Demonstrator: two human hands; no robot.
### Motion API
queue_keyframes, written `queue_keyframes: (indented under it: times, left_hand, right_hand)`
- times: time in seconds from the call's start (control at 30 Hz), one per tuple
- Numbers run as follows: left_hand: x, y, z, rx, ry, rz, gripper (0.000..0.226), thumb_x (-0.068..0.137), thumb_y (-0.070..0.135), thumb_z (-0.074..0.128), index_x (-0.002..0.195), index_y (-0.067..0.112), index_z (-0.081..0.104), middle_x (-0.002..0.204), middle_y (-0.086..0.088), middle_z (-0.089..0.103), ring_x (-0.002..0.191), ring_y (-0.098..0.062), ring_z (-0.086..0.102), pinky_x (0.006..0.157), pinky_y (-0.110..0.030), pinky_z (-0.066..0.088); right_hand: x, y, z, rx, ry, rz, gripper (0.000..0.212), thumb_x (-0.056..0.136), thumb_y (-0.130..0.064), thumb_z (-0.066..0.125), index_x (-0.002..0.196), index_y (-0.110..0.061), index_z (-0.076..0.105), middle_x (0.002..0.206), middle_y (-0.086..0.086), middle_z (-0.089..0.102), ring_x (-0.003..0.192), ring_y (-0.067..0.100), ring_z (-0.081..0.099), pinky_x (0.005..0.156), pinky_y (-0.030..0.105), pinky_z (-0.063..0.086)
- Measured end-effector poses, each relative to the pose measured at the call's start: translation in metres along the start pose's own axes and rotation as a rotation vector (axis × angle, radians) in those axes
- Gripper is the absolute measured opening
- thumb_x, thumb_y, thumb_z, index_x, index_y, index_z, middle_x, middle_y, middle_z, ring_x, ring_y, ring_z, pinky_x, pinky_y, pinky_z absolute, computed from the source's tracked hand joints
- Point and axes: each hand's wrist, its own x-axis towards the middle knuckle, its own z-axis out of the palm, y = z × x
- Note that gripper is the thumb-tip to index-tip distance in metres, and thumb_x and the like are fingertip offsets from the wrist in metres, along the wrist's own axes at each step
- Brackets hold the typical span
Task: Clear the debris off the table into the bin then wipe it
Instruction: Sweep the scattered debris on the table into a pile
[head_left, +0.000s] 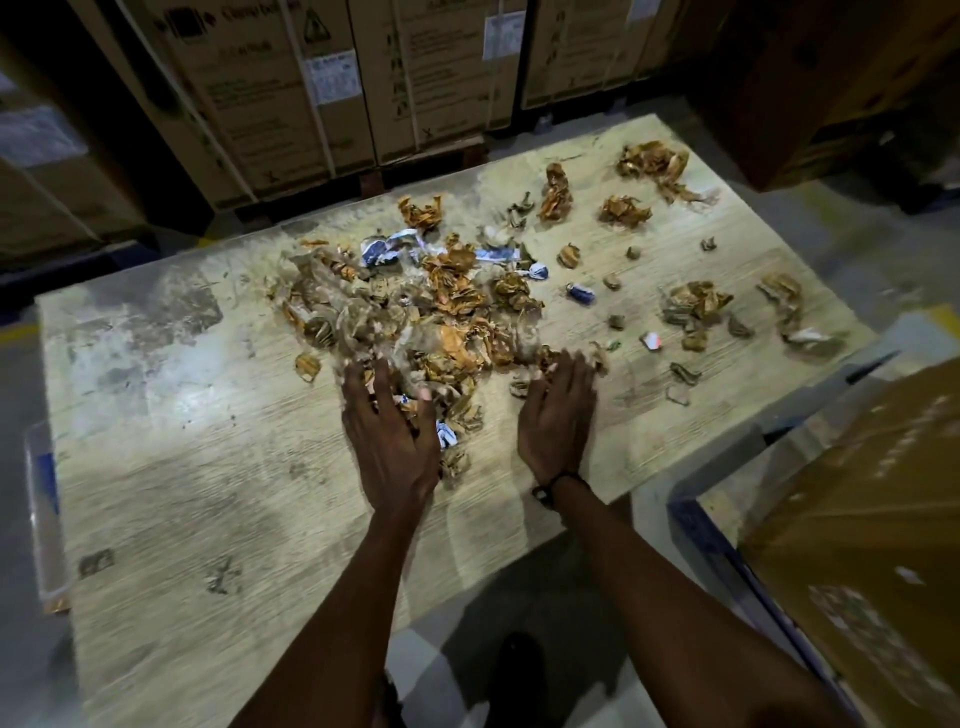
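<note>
Both hands spread flat, holding nothing: left hand (389, 441) and right hand (558, 415) flank the debris pile (415, 306). Cup inward, rake outliers (696, 306) too, keep table (182, 441) contact.

Crumpled brown and orange debris (415, 312) heaped just beyond both hands, touching the fingertips; smaller scraps (696, 306) scattered well off past the right hand, across the pale wooden table (182, 467).
</note>
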Motion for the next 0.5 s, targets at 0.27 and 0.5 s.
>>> queue_keyframes:
  times: [0.27, 0.5]
  left_hand:
    - [-0.003, 0.004, -0.004, -0.054, -0.002, -0.045, 0.068, 0.107, 0.063, 0.037, 0.166, 0.033, 0.02, 0.176, -0.001, 0.007, 0.161, -0.026, 0.013, 0.126, -0.054, 0.026]
    - [-0.001, 0.003, -0.003, -0.029, 0.013, -0.036, 0.069, 0.107, 0.058, 0.042, 0.165, 0.026, 0.024, 0.175, -0.001, 0.008, 0.161, -0.024, 0.015, 0.126, -0.051, 0.026]
  right_hand:
    - [0.0, -0.02, -0.004, 0.069, -0.006, -0.169, 0.061, 0.107, -0.041, 0.036, 0.161, -0.011, 0.03, 0.171, 0.011, 0.021, 0.158, 0.029, 0.016, 0.128, 0.046, 0.02]
    - [0.05, 0.006, -0.002, -0.083, -0.013, -0.001, 0.076, 0.105, -0.055, 0.029, 0.161, -0.005, 0.027, 0.171, 0.018, 0.016, 0.159, 0.034, 0.012, 0.128, 0.05, 0.011]
